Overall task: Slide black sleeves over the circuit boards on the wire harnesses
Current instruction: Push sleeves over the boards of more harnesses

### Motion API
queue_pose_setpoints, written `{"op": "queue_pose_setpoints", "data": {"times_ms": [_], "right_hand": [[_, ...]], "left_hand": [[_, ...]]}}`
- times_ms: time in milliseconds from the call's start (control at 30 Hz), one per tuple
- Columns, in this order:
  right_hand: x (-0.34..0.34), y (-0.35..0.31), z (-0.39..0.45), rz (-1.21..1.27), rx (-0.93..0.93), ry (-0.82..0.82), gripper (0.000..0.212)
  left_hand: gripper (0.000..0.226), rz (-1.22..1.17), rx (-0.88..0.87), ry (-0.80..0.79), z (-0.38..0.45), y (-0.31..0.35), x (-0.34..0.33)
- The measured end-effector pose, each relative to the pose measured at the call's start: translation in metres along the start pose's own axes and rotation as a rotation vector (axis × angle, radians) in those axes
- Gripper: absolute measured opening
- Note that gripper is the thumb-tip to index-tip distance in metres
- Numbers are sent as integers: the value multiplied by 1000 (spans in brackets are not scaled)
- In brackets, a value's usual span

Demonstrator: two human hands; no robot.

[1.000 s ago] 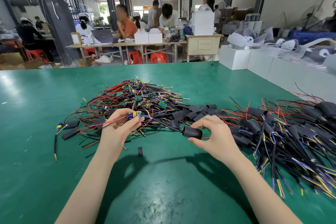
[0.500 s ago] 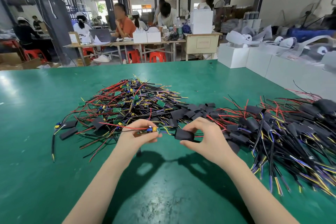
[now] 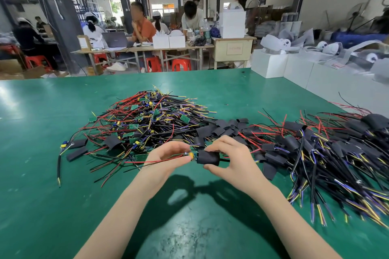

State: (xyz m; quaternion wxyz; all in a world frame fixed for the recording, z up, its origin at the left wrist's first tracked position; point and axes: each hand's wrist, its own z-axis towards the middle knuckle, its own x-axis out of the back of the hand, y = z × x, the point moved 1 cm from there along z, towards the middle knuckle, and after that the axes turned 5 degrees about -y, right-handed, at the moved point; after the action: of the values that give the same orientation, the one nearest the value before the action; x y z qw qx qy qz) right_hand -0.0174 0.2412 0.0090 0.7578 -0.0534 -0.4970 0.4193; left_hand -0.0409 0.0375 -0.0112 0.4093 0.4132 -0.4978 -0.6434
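A small circuit board [image 3: 190,155] with yellow parts is pinched at its end by the left hand [image 3: 168,159], red wires [image 3: 147,162] trailing off to the left. A black sleeve [image 3: 208,157] is gripped between thumb and fingers of the right hand [image 3: 231,159], its open end right up against the board, both held just above the green table [image 3: 189,227]. Bare harnesses are piled up behind [image 3: 151,118], loose sleeves are scattered beside them [image 3: 223,128], and the sleeved ones are heaped on the right [image 3: 326,153].
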Motion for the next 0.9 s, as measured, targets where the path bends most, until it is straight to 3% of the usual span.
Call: {"op": "queue_pose_setpoints", "data": {"times_ms": [300, 567, 767, 900], "right_hand": [[-1, -2, 0, 227, -106, -25, 25], [-5, -5, 0, 107, 15, 2, 34], [-6, -4, -1, 150, -21, -34, 28], [-5, -5, 0, 199, -26, -17, 27]], "left_hand": [[21, 9, 31, -54, -3, 7, 7], [17, -65, 100, -61, -5, 5, 5], [23, 219, 0, -91, -3, 10, 6], [18, 245, -49, -123, -3, 15, 7]]}}
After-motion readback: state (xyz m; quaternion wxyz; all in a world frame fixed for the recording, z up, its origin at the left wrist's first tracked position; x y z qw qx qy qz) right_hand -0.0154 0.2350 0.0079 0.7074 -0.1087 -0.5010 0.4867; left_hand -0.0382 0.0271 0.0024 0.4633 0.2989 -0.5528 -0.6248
